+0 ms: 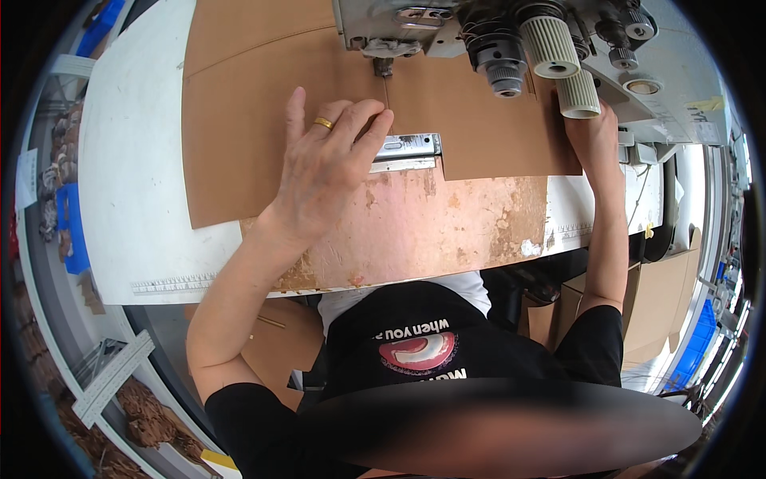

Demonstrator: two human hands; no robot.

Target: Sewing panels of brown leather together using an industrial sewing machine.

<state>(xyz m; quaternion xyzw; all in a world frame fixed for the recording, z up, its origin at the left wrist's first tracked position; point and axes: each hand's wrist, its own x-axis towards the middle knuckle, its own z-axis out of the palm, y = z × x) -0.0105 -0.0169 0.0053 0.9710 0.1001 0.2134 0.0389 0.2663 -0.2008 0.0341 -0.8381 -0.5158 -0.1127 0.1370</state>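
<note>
A large brown sheet (239,152), flat and smooth like leather or card, lies under the head of a sewing machine (455,32). A line runs down the sheet from the presser foot (384,67) toward a metal plate (411,145) set in the table. My left hand (331,148), with a gold ring, holds the sheet just left of that line; thumb and forefinger come together and the little finger sticks up. At the sheet's right edge, my right hand (594,136) grips it, its fingers partly hidden behind a ribbed cream knob (578,94).
The white table (136,176) has a worn tan patch (415,223) and ruler strips (171,285) along its front edge. Blue bins (72,227) stand on shelving at left. Cardboard boxes (658,307) and a blue crate (692,343) are at lower right.
</note>
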